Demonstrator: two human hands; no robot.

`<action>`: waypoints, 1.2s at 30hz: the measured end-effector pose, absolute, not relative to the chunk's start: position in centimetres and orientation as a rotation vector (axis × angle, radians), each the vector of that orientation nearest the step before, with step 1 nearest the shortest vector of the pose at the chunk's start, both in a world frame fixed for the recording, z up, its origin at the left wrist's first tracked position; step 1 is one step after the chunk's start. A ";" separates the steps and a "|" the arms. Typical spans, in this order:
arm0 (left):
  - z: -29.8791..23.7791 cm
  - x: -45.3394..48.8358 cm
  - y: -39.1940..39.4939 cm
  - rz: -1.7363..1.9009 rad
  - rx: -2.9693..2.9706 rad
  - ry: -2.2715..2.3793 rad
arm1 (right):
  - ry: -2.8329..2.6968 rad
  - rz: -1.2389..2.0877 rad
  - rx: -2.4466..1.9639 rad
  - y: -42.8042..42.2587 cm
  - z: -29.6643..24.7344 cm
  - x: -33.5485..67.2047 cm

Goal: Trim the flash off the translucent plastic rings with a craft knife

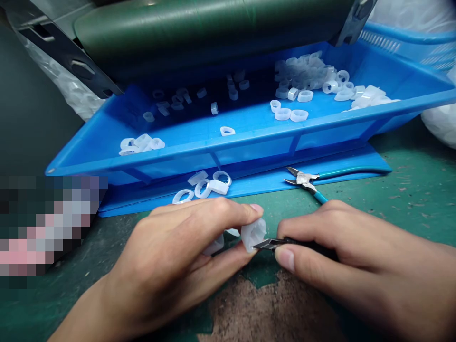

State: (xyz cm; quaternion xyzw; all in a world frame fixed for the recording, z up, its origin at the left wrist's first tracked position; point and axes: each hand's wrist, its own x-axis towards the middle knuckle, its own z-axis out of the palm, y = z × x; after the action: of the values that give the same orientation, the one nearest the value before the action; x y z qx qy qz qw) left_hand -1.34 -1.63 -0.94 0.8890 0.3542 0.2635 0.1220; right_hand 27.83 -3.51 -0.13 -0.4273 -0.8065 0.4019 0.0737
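Observation:
My left hand (178,251) pinches a translucent white plastic ring (253,233) between thumb and forefinger, just above the green mat. Another white piece (215,245) shows under its fingers. My right hand (342,256) is closed round a dark knife-like tool (270,244), whose thin metal tip touches the ring's lower edge. A few more white rings (206,186) lie on the mat just beyond my left hand, against the blue tray's base.
A tilted blue plastic tray (249,142) holds several scattered white rings (306,78). Teal-handled cutting pliers (306,180) lie by its front edge. A dark green roller (213,23) hangs over the tray. The mat surface is worn near the bottom.

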 end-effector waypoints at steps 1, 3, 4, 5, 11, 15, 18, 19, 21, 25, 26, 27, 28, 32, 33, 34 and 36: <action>-1.0 -1.4 -1.7 0.785 2.590 1.030 | -2.428 1.202 -1.284 -3.6 -0.1 27.9; -1.2 -1.5 -1.8 0.808 2.584 1.022 | -2.432 1.202 -1.273 -3.7 0.1 27.9; -1.2 -1.5 -1.8 0.794 2.585 1.026 | -2.431 1.203 -1.270 -3.7 0.1 27.9; -1.2 -1.5 -1.8 0.776 2.584 1.029 | -2.433 1.204 -1.268 -3.7 0.2 27.9; -0.2 -1.0 -1.3 0.710 2.606 0.905 | -2.416 1.266 -1.261 -2.7 0.8 27.8; -0.2 -1.1 -1.2 0.736 2.618 0.807 | -2.386 1.368 -1.283 -2.8 0.1 28.1; -0.9 -1.3 -1.5 0.819 2.513 0.866 | -2.354 1.504 -1.271 -3.7 -1.6 28.5; -1.0 -1.3 -1.6 0.839 2.485 0.893 | -2.314 1.518 -1.250 -4.0 -2.2 28.5; -1.2 -1.2 -1.7 0.804 2.495 0.925 | -2.206 1.454 -1.196 -4.3 -2.8 28.5; -0.7 -0.8 -1.4 0.777 2.566 0.963 | -2.281 1.355 -1.321 -3.6 -1.4 27.9; -0.5 -0.8 -1.4 0.782 2.571 0.979 | -2.315 1.309 -1.298 -3.4 -0.9 27.7; -0.4 -0.8 -1.3 0.787 2.578 0.995 | -2.334 1.264 -1.284 -3.2 -0.4 27.6; -0.3 -0.8 -1.3 0.780 2.588 1.009 | -2.349 1.241 -1.273 -3.1 -0.1 27.5; -0.8 -1.1 -1.5 0.819 2.583 1.029 | -2.366 1.243 -1.263 -3.2 0.5 27.4; -1.1 -1.2 -1.6 0.834 2.576 1.031 | -2.372 1.245 -1.258 -3.3 0.5 27.4; -1.3 -1.3 -1.7 0.842 2.569 1.034 | -2.375 1.241 -1.254 -3.4 0.4 27.4; -1.4 -1.3 -1.8 0.848 2.558 1.045 | -2.379 1.228 -1.245 -3.4 0.4 27.4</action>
State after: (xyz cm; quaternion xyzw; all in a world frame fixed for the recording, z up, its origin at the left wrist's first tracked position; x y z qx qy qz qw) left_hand -1.26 -1.75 -1.43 0.8781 0.3586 0.2911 0.1252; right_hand 27.36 -3.45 0.37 -0.4198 -0.8021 0.4140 0.0943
